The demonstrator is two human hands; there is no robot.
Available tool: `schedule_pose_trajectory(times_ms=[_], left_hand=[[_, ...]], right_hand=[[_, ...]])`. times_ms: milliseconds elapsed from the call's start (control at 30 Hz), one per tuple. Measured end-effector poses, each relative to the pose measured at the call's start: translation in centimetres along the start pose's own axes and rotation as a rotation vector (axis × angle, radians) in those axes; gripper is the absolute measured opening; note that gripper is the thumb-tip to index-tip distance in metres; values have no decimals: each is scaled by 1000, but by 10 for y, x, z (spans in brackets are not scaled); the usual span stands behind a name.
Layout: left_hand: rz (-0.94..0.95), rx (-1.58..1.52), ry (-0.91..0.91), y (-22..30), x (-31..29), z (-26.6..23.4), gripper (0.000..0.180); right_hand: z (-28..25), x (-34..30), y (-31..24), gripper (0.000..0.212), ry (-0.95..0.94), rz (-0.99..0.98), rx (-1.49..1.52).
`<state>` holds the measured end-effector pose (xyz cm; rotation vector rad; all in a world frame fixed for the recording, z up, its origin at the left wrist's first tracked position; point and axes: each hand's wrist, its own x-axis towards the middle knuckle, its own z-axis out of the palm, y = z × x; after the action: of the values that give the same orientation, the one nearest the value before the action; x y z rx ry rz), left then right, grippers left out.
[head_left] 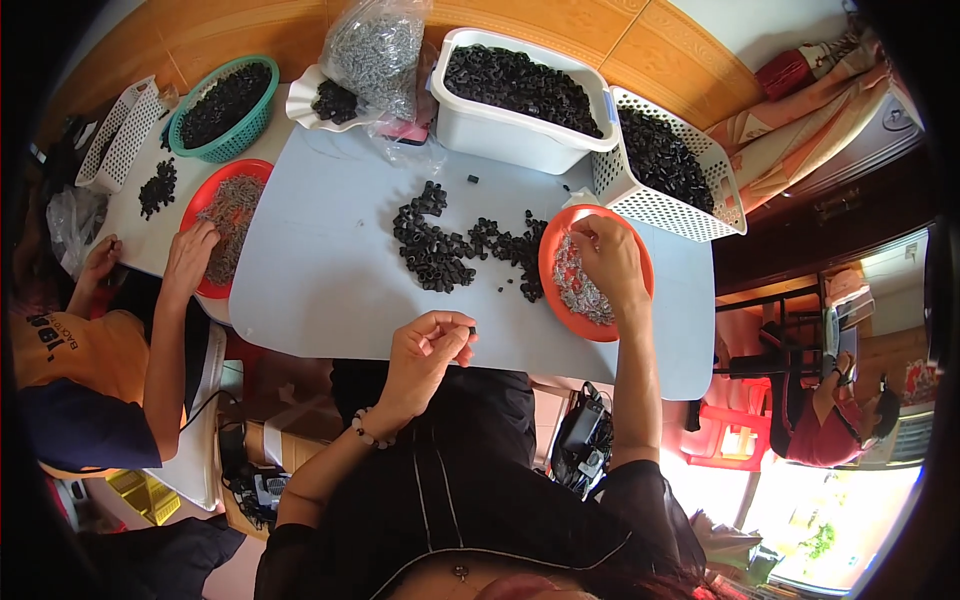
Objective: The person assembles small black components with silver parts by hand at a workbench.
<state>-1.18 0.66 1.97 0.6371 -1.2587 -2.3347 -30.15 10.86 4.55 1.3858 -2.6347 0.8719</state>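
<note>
My left hand (420, 360) is held just off the table's near edge, thumb and fingers pinched on a small black plastic piece (473, 330). Over the orange plate (647, 270), my right hand (612, 262) reaches down with its fingertips drawn together at the small silver metal parts (583, 300). Whether a part is between those fingertips is too small to make out. Left of the plate, loose black plastic pieces (430, 250) lie in a spread heap on the pale blue table (320, 220).
Along the back stand a white tub (500, 140) and a white perforated basket (650, 205), both full of black pieces. A clear bag (375, 60) holds silver parts. At left, a co-worker's hand (190, 255) is at a red plate (190, 215), near a green basket (225, 150).
</note>
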Motion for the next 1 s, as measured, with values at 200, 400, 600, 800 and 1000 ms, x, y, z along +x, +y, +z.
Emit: schedule_pose_trajectory(times_ms=[200, 400, 600, 800, 1000], left_hand=[[-33, -8, 17, 0, -2, 1, 13], [-10, -11, -31, -1, -1, -2, 14], [-87, 5, 13, 9, 0, 2, 19], [-106, -130, -46, 12, 6, 13, 21], [-193, -294, -138, 11, 8, 23, 24]], right_hand=[[3, 11, -8, 13, -99, 70, -115], [3, 6, -6, 13, -65, 51, -47], [-12, -9, -14, 14, 13, 215, 343], [-8, -49, -55, 5, -120, 273, 1213], [11, -85, -94, 7, -258, 267, 1397]])
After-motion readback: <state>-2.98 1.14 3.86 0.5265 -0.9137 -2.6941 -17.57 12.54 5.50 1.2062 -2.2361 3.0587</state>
